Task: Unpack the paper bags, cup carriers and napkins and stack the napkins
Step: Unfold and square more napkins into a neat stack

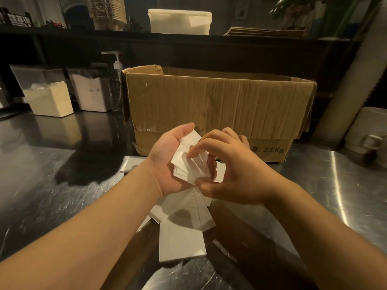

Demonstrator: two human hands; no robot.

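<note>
A small bunch of white folded napkins (191,158) sits in the palm of my left hand (167,162), held above the steel counter. My right hand (232,172) reaches over from the right, its index finger and thumb curled onto the napkins' top and lower edge. Below both hands, several more white napkins (184,225) lie loosely fanned on the counter. An open brown cardboard box (215,105) marked 2.5Kg stands just behind the hands; its inside is hidden.
Two clear bins of powder (48,95) and a pump bottle (116,65) stand at the back left. A white lidded tub (180,21) and flat cardboard (266,32) rest on the dark shelf behind. A white appliance (368,130) sits at right. Steel counter (41,174) stretches left.
</note>
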